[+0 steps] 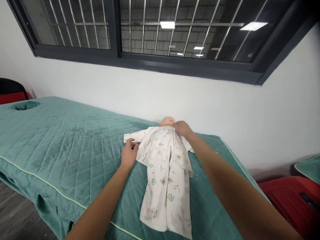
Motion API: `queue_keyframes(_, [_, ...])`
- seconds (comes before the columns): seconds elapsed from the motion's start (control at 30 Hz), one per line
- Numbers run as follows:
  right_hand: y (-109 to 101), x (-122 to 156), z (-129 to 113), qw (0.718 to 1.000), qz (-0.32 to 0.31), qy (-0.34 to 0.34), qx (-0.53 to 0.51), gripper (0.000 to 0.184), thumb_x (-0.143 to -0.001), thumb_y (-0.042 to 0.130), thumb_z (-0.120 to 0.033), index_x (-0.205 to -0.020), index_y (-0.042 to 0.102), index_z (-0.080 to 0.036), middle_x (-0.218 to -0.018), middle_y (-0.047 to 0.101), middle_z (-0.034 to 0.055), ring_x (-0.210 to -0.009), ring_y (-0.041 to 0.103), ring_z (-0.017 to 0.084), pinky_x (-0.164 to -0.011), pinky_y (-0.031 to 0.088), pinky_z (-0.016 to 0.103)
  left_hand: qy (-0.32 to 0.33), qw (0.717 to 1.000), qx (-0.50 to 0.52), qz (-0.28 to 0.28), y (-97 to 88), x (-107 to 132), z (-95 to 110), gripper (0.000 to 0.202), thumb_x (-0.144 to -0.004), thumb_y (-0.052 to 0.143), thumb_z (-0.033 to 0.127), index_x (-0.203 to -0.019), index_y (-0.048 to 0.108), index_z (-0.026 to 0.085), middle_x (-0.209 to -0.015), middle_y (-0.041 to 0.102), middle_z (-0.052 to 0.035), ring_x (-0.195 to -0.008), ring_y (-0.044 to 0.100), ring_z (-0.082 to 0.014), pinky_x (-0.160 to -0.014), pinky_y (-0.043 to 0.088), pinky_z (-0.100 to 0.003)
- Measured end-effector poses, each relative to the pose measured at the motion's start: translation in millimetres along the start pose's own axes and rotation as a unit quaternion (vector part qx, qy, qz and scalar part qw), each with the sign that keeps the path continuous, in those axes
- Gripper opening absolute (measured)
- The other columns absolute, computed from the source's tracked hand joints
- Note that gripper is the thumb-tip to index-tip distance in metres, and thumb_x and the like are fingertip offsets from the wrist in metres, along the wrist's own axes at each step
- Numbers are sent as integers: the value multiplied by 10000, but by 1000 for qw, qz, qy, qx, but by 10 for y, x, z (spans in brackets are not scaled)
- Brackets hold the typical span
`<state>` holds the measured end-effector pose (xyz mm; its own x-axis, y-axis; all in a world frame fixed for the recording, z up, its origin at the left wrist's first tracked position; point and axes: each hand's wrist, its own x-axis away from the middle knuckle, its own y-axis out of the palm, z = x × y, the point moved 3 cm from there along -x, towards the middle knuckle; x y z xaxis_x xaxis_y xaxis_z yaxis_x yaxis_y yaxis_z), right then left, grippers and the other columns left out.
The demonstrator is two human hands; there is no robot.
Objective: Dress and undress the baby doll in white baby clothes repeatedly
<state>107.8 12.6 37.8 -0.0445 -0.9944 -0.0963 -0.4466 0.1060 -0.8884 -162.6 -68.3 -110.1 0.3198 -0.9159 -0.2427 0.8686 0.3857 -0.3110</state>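
Note:
A baby doll lies on its back on a green quilted bed cover (82,150), its head (167,121) close to the wall. It wears a white baby shirt (156,141) and matching baby trousers (166,196), both printed with small animals. My right hand (183,129) is closed at the collar beside the doll's head, its fingertips pinching the shirt's edge. Beside the sleeve on the left, my left hand (129,154) has loosely curled fingers, with a gap between thumb and forefinger. Its fingertips are close to the cuff; whether they touch it, I cannot tell.
A white wall (100,86) runs behind the bed, below a dark-framed window (116,55) with metal bars. The bed has a face hole (25,105) at the far left. Red chairs (291,196) stand at the right, and another red and black seat (12,91) is at the left.

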Motion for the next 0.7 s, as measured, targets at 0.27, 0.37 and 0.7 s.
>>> queue_keyframes(0.27, [187, 546, -7, 993, 94, -72, -5, 372, -936, 423, -414, -1113, 644, -173, -1252, 630, 134, -1196, 545, 274, -1039, 379, 406, 17, 1000, 1, 4, -27, 28, 62, 254, -846, 519, 202, -1098, 542, 213, -904, 719, -30, -842, 669, -186, -802, 488, -315])
queue_keyframes(0.37, [234, 774, 60, 989, 63, -126, -49, 521, -942, 420, -473, -1353, 532, -174, -1494, 450, 116, -1401, 360, 274, -1168, 248, 440, 22, 999, 3, 32, -66, 47, 80, 257, -889, 438, 201, -1137, 504, 203, -918, 717, -36, -776, 653, -177, -771, 478, -319])
queue_keyframes(0.7, [172, 749, 175, 969, -5, -77, -236, 553, -877, 542, -488, -1362, 565, -225, -1485, 470, 50, -1397, 404, 259, -1194, 243, 451, 31, 998, 43, -18, -41, 102, 112, 358, -821, 584, 240, -1164, 490, 193, -1025, 666, -45, -817, 654, -151, -786, 506, -289])
